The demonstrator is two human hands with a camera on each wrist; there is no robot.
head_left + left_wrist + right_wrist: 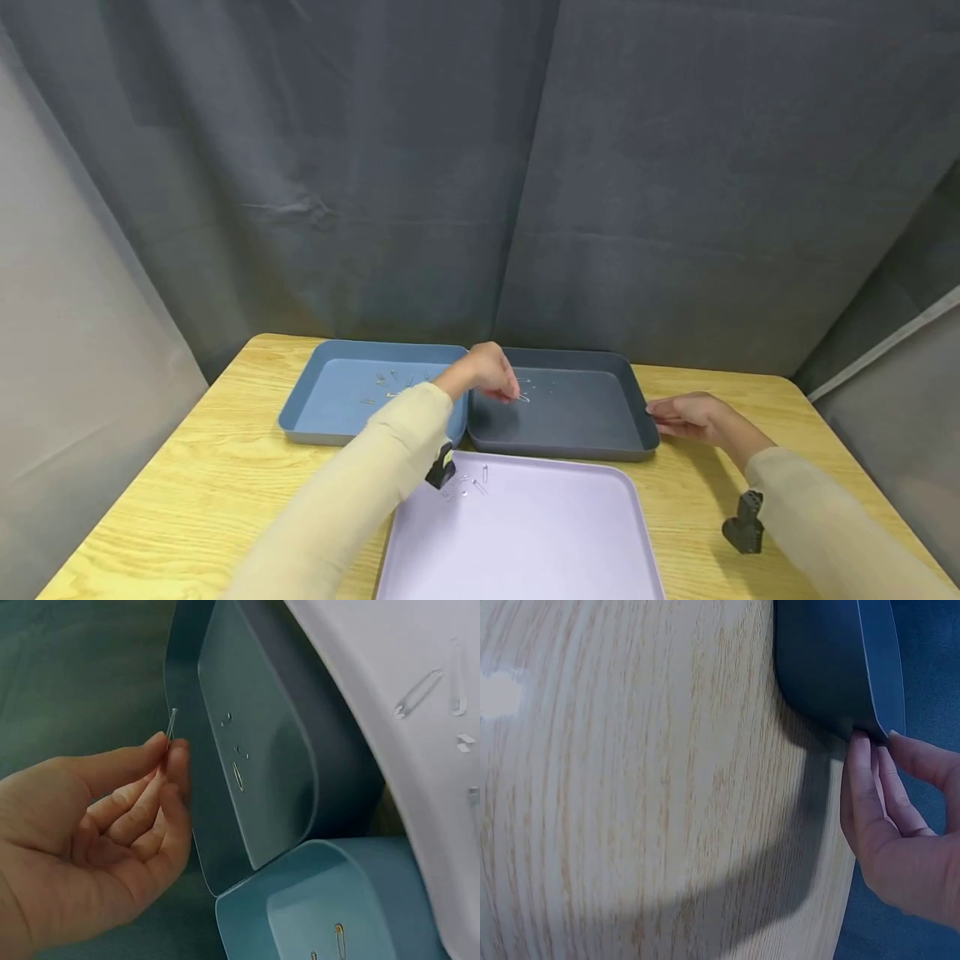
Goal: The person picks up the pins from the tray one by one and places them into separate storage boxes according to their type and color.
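Observation:
Three trays lie on a wooden table [187,483]: a blue tray [330,417] at the back left with several safety pins [390,385], a dark grey tray [577,450] beside it, and a lilac tray [540,542] in front holding a few pins [472,483]. My left hand [491,373] hovers over the dark grey tray and pinches a small metal pin [172,724] between thumb and fingertips. A few pins [237,774] lie in the dark grey tray [262,772]. My right hand [686,415] touches the right rim of the dark grey tray [840,667] with straight fingers [859,761].
Dark grey curtains [480,167] hang close behind the table. A paler panel [67,333] stands at the left. Small black devices hang under both wrists [742,523]. Bare table shows to the left of the trays and at the right edge.

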